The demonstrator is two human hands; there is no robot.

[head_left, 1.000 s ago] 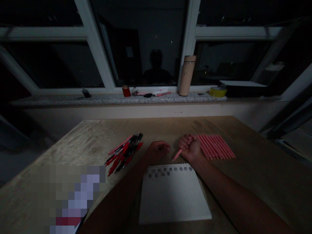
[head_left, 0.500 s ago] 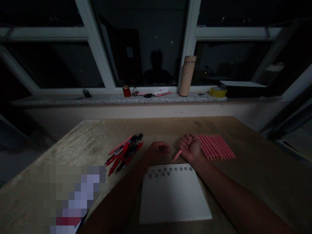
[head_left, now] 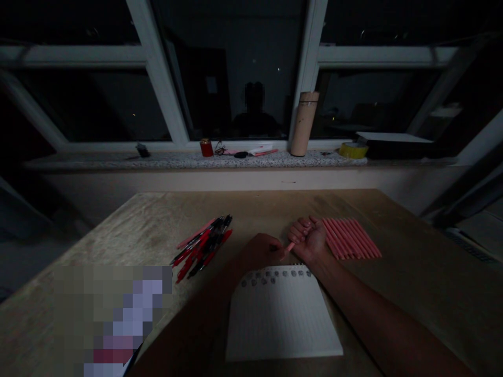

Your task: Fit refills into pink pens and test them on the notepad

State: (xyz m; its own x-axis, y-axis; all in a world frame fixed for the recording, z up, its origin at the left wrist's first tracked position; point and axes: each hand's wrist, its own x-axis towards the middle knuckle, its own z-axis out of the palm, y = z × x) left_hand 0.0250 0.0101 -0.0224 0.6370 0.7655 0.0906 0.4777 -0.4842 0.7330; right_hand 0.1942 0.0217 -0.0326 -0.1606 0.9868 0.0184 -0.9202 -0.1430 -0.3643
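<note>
My right hand (head_left: 307,238) is turned palm up, its fingers curled around a pink pencil (head_left: 291,246) that slants down to the left. At the pencil's lower end, my left hand (head_left: 265,248) pinches it between thumb and fingers. The tip is hidden there. Just below both hands lies a lined spiral notepad (head_left: 285,319) with two rows of small dark scribbled circles along its top. Right beside my right hand, several pink pencils (head_left: 351,238) lie side by side in a neat row.
A loose pile of red and black pens (head_left: 204,248) lies left of my hands on the table (head_left: 149,225). Behind it, the speckled windowsill (head_left: 168,159) holds a tall tan flask (head_left: 304,124), a red jar (head_left: 206,147) and a yellow tape roll (head_left: 352,151). A blurred-out patch covers the lower left.
My left hand has moved right and closed on the lower end of the pink pencil. My right hand keeps its hold with little movement. The view has shifted slightly.
</note>
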